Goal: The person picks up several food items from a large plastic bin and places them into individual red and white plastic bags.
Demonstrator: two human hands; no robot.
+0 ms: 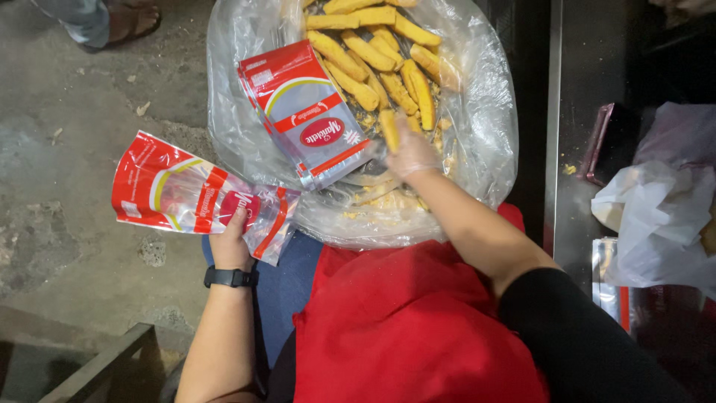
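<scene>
Pouch: an empty red, white and clear pouch [179, 195] lay slanted over the floor [60, 194], pinched at its right end in the grip of the left hand [230, 242], just left of the big bag.
Snack stick: one yellow stick [388, 128] stood nearly upright in the right hand [412, 154], at the near edge of the heap.
Heap: many yellow fried sticks [373, 56] lay inside a large clear plastic bag [477, 127] on the lap.
In the way: a stack of empty pouches [309, 116] rested on the heap, just beside the right hand.
Around: a red apron [403, 328]; a dark worktop [574, 112] to the right carried crumpled white plastic [656, 224].
Left hand: bare, a black watch [230, 277] at the wrist, thumb pressed onto the pouch.
Right hand: gloved in thin clear film, fingers closed round the stick, forearm reaching forward into the bag.
</scene>
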